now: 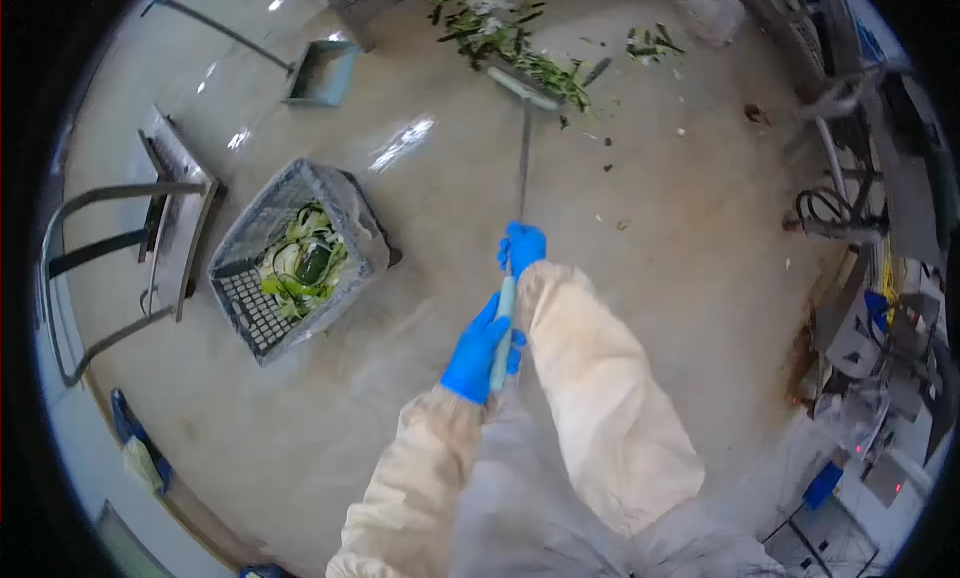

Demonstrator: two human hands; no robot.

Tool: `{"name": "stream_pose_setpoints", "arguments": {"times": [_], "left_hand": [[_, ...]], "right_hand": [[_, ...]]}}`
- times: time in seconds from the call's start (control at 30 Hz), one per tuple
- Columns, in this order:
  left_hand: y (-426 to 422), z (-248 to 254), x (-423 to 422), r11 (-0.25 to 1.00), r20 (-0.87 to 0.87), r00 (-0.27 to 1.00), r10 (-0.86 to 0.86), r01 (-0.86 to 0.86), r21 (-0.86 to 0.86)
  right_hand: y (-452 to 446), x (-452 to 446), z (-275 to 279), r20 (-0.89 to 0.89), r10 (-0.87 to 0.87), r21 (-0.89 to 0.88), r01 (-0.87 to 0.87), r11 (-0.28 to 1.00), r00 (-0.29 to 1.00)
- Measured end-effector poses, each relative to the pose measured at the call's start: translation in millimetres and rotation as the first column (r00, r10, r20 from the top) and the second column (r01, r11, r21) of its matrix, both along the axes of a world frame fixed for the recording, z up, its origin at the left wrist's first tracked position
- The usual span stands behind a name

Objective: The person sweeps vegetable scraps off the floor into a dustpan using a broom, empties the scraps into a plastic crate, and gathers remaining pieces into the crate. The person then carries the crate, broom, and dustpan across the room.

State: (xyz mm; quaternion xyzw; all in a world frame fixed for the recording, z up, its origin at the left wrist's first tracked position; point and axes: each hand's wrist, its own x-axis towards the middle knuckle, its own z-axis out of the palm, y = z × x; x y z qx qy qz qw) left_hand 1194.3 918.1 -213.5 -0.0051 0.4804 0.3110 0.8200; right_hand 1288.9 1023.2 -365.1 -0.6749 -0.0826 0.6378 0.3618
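My left hand (473,356), in a blue glove, is wrapped round the pale green grip of a long-handled broom (505,323). Farther up the same handle my right hand (525,246), also gloved in blue, is closed on it. The handle runs forward to a pale green head (524,88) on the floor, whose underside I cannot make out. Against the far side of that head lies a pile of green vegetable scraps (490,33), with some paler bits in it. A smaller heap of green trimmings (653,44) lies to its right.
A grey plastic crate (235,240) holding vegetable scraps stands on the floor at left. Beyond it are a metal cart (180,208) and a long-handled dustpan (322,75). Equipment with hoses (835,213) lines the right side. Small scraps dot the wet floor.
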Motion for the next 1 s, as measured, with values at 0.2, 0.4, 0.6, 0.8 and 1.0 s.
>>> {"name": "stream_pose_setpoints", "arguments": {"times": [0.2,0.4,0.6,0.8,1.0], "left_hand": [[-162.8,103.9,-70.3,0.904,-0.125,0.917,-0.378,0.337,-0.265],[-257.8,181.7,-135.8,0.506,-0.585,0.301,-0.753,0.834,-0.222],[-294.8,111.6,-116.8,0.551,-0.513,0.428,-0.744,0.828,-0.107],[-205.5,55.8,46.0,0.917,-0.294,0.870,-0.397,0.359,-0.176],[-97.9,31.9,129.2,0.978,-0.325,0.924,-0.203,0.205,-0.027]], "right_hand": [[-200.3,-42.0,108.9,-0.470,-0.073,-0.097,0.031,0.995,0.880],[-382.5,-88.7,154.3,-0.678,-0.511,-0.551,0.095,0.829,0.529],[-434.8,-60.2,86.8,-0.488,-0.669,-0.610,0.330,0.721,0.560],[-274.5,64.9,11.2,0.014,0.005,-0.233,-0.001,0.972,1.000],[-103.3,133.9,0.9,-0.080,0.060,-0.076,-0.066,0.995,0.995]]}}
